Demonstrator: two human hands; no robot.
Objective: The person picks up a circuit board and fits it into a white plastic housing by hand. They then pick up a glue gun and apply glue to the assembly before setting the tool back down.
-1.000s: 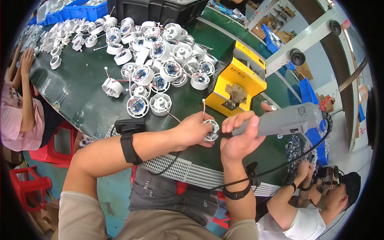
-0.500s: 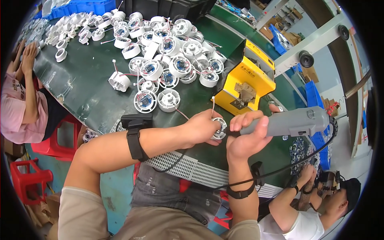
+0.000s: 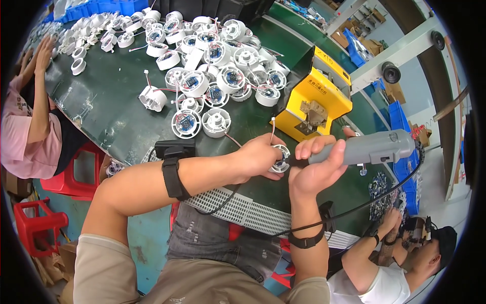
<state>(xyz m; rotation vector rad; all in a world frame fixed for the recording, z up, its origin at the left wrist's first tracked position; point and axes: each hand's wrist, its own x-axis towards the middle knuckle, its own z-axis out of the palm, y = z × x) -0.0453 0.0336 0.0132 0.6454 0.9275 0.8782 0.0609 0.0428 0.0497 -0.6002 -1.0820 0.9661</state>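
Note:
My left hand (image 3: 257, 158) is closed around a small white round plastic housing (image 3: 285, 161) with a dark centre, just above the green table. A thin wire with a white plug rises beside its fingers. My right hand (image 3: 318, 169) grips a grey electric screwdriver (image 3: 372, 149) held nearly level, its dark nose pointing left at the housing. Whether the bit touches a screw cannot be made out. Left of and beyond my hands lie a white housing (image 3: 216, 123) and another housing with a blue circuit board (image 3: 186, 124).
A heap of white housings (image 3: 217, 53) with wires covers the far table (image 3: 116, 109). A yellow screw feeder (image 3: 293, 111) stands beyond my right hand. The screwdriver's black cable (image 3: 374, 205) crosses my right forearm. People sit at left and lower right, near red stools (image 3: 38, 223).
Both hands have shifted slightly rightward and away from me, with the housing and screwdriver. The housing's face is turned a little differently. The whole view has also moved slightly.

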